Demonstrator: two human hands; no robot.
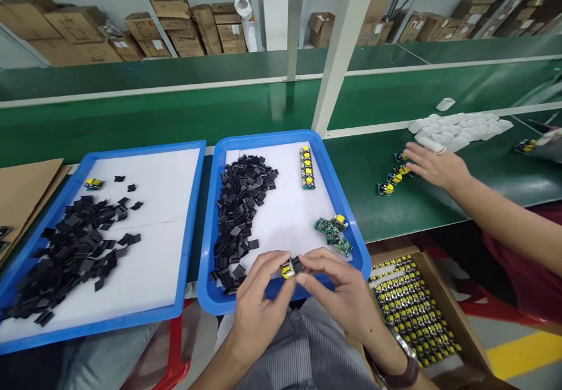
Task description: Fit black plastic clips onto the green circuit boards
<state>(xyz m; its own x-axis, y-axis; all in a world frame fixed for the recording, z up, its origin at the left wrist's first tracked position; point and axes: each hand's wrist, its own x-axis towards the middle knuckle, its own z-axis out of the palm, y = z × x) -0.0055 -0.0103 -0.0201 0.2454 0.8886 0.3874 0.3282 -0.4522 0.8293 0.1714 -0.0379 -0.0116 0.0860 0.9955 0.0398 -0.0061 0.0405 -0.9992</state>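
Above the near edge of the blue tray [209, 220], both my hands meet over one small part. My left hand [262, 290] pinches a small circuit board [287, 269] with a yellow component. The fingers of my right hand [340, 284] close on a small black plastic piece [297, 264] against that board; I cannot tell how far the two are joined. In the tray, a heap of black pieces [239, 208] covers the left side. A row of yellow-topped boards [307, 167] stands at the far right, and several loose boards [332, 235] lie nearer my right hand.
At left is another blue tray [181, 261] with black pieces. A co-worker's hand [432, 164] reaches over boards [397, 174] beside white housings [461, 129]. A carton [472, 343] of boards sits low right. A pale post [345, 44] rises behind my tray.
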